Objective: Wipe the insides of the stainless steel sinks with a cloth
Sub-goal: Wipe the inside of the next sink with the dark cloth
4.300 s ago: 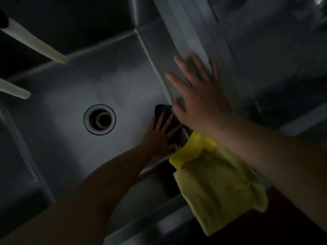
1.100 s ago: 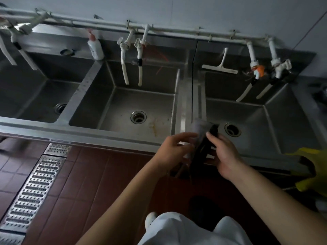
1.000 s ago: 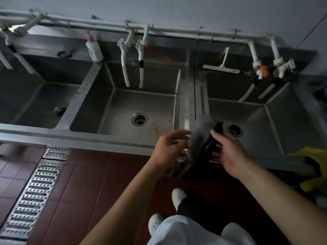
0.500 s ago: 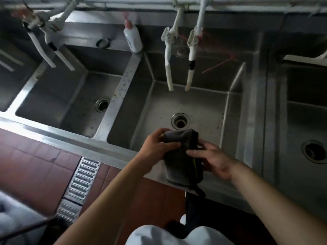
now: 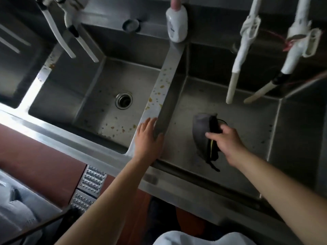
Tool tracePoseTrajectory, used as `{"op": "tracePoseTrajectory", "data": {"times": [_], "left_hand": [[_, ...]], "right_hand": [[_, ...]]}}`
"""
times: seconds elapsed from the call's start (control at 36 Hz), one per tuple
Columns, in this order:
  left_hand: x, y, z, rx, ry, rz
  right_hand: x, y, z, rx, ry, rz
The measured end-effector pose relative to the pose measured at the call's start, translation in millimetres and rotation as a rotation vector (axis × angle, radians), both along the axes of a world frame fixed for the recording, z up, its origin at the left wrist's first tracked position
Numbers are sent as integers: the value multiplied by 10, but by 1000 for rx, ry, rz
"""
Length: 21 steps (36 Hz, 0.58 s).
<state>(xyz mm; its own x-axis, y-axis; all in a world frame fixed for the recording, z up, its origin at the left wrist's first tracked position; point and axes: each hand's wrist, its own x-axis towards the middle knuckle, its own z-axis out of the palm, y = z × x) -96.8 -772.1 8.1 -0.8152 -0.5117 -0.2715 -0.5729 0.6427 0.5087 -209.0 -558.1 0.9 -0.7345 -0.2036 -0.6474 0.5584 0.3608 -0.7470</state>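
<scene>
A dark grey cloth (image 5: 202, 133) hangs folded from my right hand (image 5: 225, 140), which grips it over the floor of the right-hand stainless steel sink (image 5: 247, 131). The cloth covers most of that sink's drain. My left hand (image 5: 148, 138) lies flat on the speckled metal divider (image 5: 164, 85) between this sink and the sink to its left (image 5: 99, 96), fingers spread, holding nothing. The left sink shows its round drain (image 5: 123, 100) and brown spots on its floor.
White tap hoses (image 5: 237, 64) hang over the right sink, another pair (image 5: 70, 38) over the left one. A white soap bottle (image 5: 177, 23) stands at the divider's far end. A metal floor grate (image 5: 88, 188) sits in the red tiles below the front rim.
I have stepped left from the far-right sink to this one. My left hand let go of the cloth and came down on the divider. My right hand lowered the cloth into the basin.
</scene>
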Motion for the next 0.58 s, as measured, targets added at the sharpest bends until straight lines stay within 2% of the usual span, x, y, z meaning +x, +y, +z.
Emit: {"op": "tracePoseTrajectory", "data": {"times": [0.08, 0.14, 0.28, 0.33, 0.39, 0.44, 0.58], "left_hand": [[97, -298, -78, 2, -40, -84], [209, -460, -127, -5, -50, -200], [529, -775, -243, -66, -112, -499], [634, -848, -276, -67, -91, -554], [702, -910, -286, -39, -35, -563], [742, -977, -295, 1, 33, -524], [854, -1242, -312, 54, 133, -344]], "right_hand": [[-308, -557, 137, 240, 291, 4], [-614, -978, 191, 351, 491, 89], [-1401, -1910, 183, 595, 783, 329], [-1586, -2164, 116, 681, 806, 447], [-1676, -2355, 30, 739, 695, 562], [-1685, -2475, -63, 795, 608, 591], [-1387, -2414, -88, 769, 638, 691]]}}
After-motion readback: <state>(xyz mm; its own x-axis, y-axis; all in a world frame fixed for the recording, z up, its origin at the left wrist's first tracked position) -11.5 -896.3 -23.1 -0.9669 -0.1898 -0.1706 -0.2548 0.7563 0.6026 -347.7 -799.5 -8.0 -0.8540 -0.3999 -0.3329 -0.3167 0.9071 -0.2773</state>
